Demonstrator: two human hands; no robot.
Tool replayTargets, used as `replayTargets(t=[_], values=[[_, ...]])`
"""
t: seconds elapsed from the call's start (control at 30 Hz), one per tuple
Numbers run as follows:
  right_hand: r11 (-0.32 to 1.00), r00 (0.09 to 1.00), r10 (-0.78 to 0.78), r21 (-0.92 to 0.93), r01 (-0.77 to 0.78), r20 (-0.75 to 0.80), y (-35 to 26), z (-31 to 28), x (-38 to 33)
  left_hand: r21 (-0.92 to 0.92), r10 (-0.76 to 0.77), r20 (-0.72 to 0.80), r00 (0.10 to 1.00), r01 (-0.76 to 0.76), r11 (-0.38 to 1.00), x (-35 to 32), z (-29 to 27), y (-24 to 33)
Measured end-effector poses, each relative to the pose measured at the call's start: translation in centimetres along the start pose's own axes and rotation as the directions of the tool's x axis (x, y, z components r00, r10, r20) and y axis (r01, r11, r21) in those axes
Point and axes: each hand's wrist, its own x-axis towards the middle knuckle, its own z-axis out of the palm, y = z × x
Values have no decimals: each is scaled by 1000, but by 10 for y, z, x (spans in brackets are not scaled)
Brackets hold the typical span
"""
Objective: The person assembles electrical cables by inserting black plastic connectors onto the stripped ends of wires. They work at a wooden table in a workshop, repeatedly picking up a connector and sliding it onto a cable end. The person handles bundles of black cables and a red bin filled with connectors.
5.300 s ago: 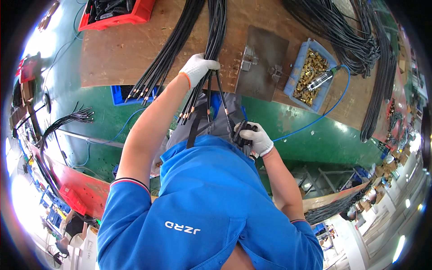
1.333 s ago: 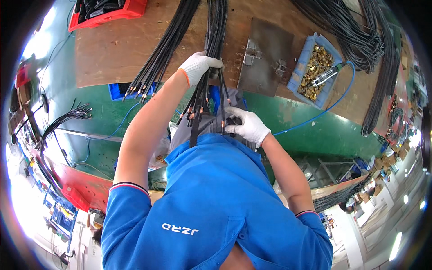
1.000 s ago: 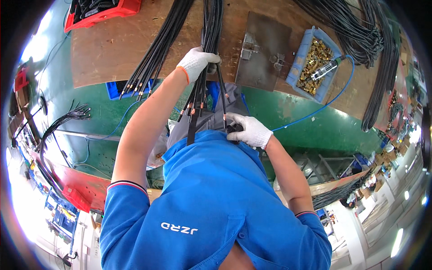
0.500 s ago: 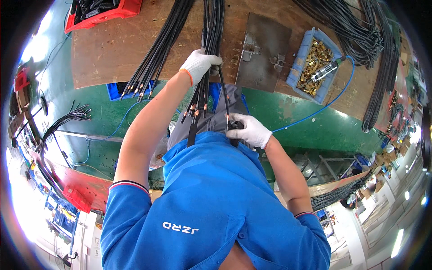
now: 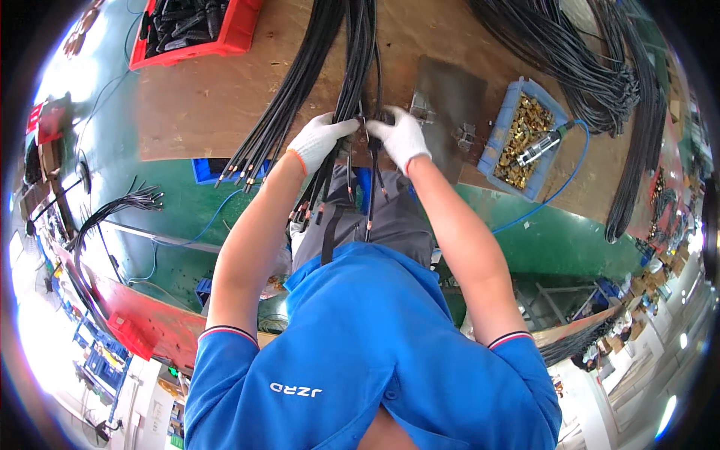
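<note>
The white-gloved right hand (image 5: 401, 136) has come up from the lap to join the left hand (image 5: 321, 140); both now pinch the black cable bundle (image 5: 352, 71) at the wooden bench (image 5: 202, 105) edge, fingers closed around separate strands.

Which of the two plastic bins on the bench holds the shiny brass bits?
The blue bin right of the gloved hands; the red bin at far left holds black parts.
</note>
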Motion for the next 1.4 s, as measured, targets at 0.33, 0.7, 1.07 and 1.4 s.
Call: replayTargets(t=[0.33,0.7,1.07,1.4], values=[[792,971,167,562,-236,172,7,-17,2,-222,-92,8,996,91,971,-1,-1,3],[958,937,64,240,-154,345,28,-13,-89,-23,-131,90,987,133,991,14,-11,4],[994,762,81,-111,-12,642,34,-37,-142,-77,-63,20,998,64,995,3,23,10],[976,642,104,-202,80,759,31,-43,-167,-112,27,-44,999,-32,993,20,34,-15]])
